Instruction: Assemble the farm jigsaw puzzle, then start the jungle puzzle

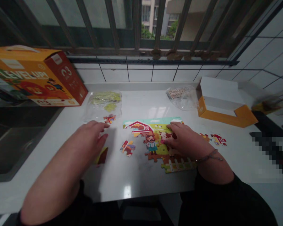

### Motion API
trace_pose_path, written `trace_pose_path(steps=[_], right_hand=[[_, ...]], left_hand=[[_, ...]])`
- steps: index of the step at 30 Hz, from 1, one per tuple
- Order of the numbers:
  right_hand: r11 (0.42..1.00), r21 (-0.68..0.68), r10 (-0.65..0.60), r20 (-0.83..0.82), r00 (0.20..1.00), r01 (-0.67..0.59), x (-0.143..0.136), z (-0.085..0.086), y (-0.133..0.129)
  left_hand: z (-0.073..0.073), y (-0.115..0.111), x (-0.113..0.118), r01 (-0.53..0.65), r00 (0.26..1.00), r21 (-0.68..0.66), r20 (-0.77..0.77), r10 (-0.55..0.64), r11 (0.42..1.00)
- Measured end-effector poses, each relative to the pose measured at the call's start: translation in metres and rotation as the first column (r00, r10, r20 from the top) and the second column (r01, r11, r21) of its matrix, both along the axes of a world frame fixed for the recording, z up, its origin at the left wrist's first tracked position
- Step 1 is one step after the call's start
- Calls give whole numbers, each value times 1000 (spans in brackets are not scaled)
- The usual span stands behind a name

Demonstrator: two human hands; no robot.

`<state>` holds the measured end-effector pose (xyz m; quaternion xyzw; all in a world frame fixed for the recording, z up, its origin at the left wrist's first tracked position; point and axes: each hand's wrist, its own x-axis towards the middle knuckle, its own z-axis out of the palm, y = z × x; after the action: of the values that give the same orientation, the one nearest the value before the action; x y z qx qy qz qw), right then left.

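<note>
A partly joined jigsaw puzzle (152,146) lies flat on the white counter (129,183), with a farmer, a cow, a red barn roof and a white fence on it. My right hand (182,136) rests over its right side, fingers apart, hiding part of the cow. To the left, my left hand (94,133) hovers with thumb and fingers apart and nothing visible between them. Just past its fingertips lies a small puzzle piece (109,119). Another loose piece (128,148) sits between the hand and the puzzle. A brown and yellow piece (102,156) shows partly below my left wrist.
An orange puzzle box (28,78) stands at the back left beside a dark sink (2,150). Clear plastic bags (105,102) lie at the back. An open orange and white box (226,110) stands at the right, near several loose pieces (219,140).
</note>
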<state>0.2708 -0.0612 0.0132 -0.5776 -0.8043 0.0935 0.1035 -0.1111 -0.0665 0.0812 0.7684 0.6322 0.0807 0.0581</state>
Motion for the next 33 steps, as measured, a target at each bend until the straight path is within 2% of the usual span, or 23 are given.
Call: trace_pose_path(steps=[3,4,6,8,10,12,15,17,21,25,33], right_hand=[[1000,4,-13,-20,1000,14,3,-3,4],[1000,4,-16,-27,999,16,4,-3,5],[1000,1,-17,-33,999,17,4,-2,7],[1000,-11,-20,-19,1000,20,4,-1,9],[999,-23,-31,4,999,32,5,-1,11],[999,-29,-39,19,999,39,6,-1,12],[1000,-18,-24,22,999,25,10,-4,13],[1000,-6,-15,22,1000,15,12,-5,13],[1000,25,-16,26,1000,15,12,-8,14],[998,34,-59,38,998,58,7,-8,15],[993,52,-107,-24,994,108,-1,-7,15]], left_hand=[[23,-14,-38,-205,968,-121,-169,183,971],[25,-17,-47,-232,960,-148,-191,203,961],[21,-19,-53,-211,967,-185,-185,177,960],[9,-16,-46,-113,986,-212,-142,84,971],[-5,-12,-27,23,996,-247,-82,-44,969],[-19,-9,-4,172,984,-265,3,-178,949],[-35,-8,24,281,960,-288,75,-271,915],[-40,-7,32,309,951,-293,89,-296,905],[-45,-3,31,339,941,-269,91,-327,901],[-48,1,33,331,944,-250,89,-319,910],[-54,4,55,341,933,-172,184,-310,924]])
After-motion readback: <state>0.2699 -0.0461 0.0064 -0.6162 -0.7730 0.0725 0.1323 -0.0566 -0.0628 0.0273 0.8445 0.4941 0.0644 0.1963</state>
